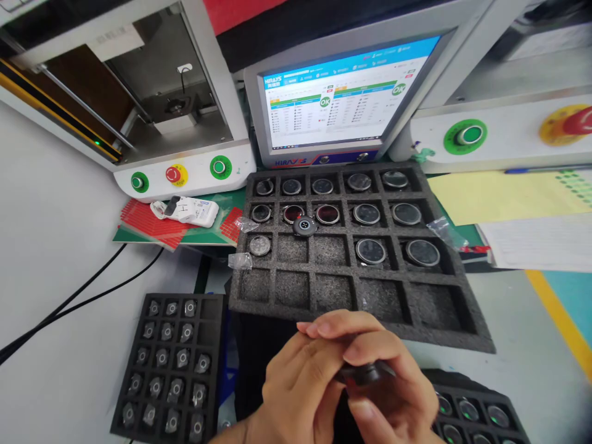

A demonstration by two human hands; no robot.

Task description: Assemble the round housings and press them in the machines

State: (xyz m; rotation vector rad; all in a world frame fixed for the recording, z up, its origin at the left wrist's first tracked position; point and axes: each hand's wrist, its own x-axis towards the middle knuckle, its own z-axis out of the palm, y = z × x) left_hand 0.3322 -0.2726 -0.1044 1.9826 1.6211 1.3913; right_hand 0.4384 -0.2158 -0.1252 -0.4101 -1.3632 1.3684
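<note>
My left hand and my right hand are together below the large foam tray. Both are closed around a dark watch part, mostly hidden by my fingers; its exact shape does not show. Just beyond my hands, the grey foam tray holds several round watch faces in its pockets, mainly in the rear rows. A watch body with its sensor side up rests across the pocket dividers near two reddish watch faces.
A smaller foam tray of wrapped round parts lies lower left, another dark tray lower right. Behind stand a monitor and machines with buttons. A white device and yellow paper flank the large tray.
</note>
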